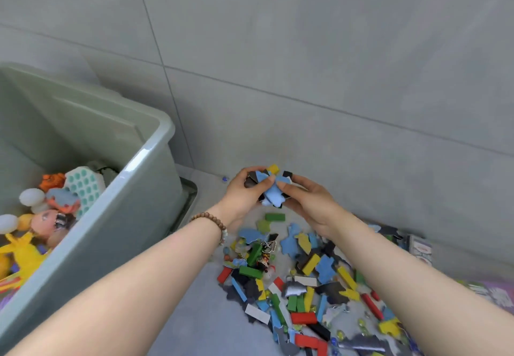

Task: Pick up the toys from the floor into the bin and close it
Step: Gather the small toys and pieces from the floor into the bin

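Note:
A handful of toy pieces (271,188), blue foam shapes with yellow and black blocks, is held up between both hands above the floor. My left hand (244,191) grips it from the left and my right hand (308,200) pinches it from the right. Below lies a pile of coloured blocks and foam pieces (300,280) on the grey floor. The green bin (133,188) stands open at the left, holding a doll, a yellow toy and other toys.
The bin's lid (186,205) lies on the floor behind the bin, by the grey tiled wall. A small marble (224,179) sits near the wall. Printed boxes or books (420,250) lie at the right beyond the pile.

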The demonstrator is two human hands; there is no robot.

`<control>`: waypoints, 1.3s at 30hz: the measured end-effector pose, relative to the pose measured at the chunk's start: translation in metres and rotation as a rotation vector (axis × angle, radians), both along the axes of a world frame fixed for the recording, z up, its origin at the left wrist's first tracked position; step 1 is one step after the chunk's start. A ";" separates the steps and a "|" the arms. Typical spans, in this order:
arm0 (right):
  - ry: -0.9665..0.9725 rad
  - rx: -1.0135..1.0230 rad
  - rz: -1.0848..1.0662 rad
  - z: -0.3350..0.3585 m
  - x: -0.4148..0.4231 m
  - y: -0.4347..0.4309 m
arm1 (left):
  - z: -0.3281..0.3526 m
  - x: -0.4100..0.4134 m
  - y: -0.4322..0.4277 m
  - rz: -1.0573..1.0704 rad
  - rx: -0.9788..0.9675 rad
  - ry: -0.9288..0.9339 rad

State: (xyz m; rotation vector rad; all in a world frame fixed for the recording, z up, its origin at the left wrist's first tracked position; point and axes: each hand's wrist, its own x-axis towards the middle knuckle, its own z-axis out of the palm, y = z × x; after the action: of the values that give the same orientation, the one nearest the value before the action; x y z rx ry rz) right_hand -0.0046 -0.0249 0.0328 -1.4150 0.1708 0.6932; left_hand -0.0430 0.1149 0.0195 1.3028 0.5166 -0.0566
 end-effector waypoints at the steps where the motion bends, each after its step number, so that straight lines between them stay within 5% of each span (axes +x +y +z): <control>1: -0.037 -0.002 0.013 0.023 -0.003 0.001 | 0.021 -0.003 0.002 -0.009 0.012 -0.025; 11: -0.123 0.011 0.307 0.159 -0.114 0.130 | 0.164 -0.139 0.124 0.163 0.131 -0.117; 19: 0.005 -0.024 0.417 0.134 -0.195 0.270 | 0.130 -0.241 0.252 0.356 0.109 0.109; 27: -0.401 -0.397 0.541 0.113 -0.181 0.272 | 0.072 -0.314 0.313 0.398 0.462 0.566; 33: -0.658 -0.564 0.586 0.143 -0.158 0.221 | 0.113 -0.302 0.282 0.328 0.598 0.423; 39: -0.703 -0.716 0.586 0.166 -0.121 0.126 | 0.171 -0.230 0.206 0.117 0.882 0.150</control>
State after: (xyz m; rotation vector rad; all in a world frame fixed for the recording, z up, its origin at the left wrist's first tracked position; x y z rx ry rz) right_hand -0.1254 0.1015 0.1990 -2.3583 -0.6322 0.5744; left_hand -0.2730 0.3213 0.1909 2.1328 0.7890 0.1943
